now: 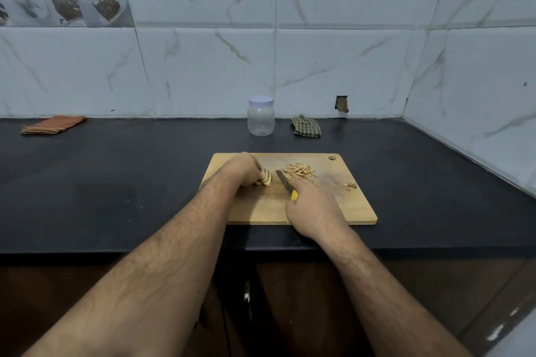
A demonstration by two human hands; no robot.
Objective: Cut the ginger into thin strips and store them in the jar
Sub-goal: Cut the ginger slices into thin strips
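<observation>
A wooden cutting board (342,206) lies on the black worktop (116,182), its near edge just behind the worktop's front edge, its hanging hole at the far right corner. The left hand (242,169), fingers curled, pins a stack of ginger slices (266,178) to the board near its far left corner. The right hand (311,210) is wrapped around the yellow handle of a knife (285,182), with the index finger laid forward beside the blade; the blade points toward the far edge of the board and stands just right of the slices, not touching them as far as can be seen. A pile of cut ginger strips (300,171) lies right of the blade, in the far middle of the board. A few small ginger scraps (350,185) lie near the board's right edge. A clear plastic jar (261,119) with its white lid on stands upright at the worktop's back edge against the marble-tiled wall (348,52), well apart from the board. A checked cloth (306,125) lies crumpled just right of the jar, and a folded orange striped cloth (53,124) lies at the back edge, far left.
</observation>
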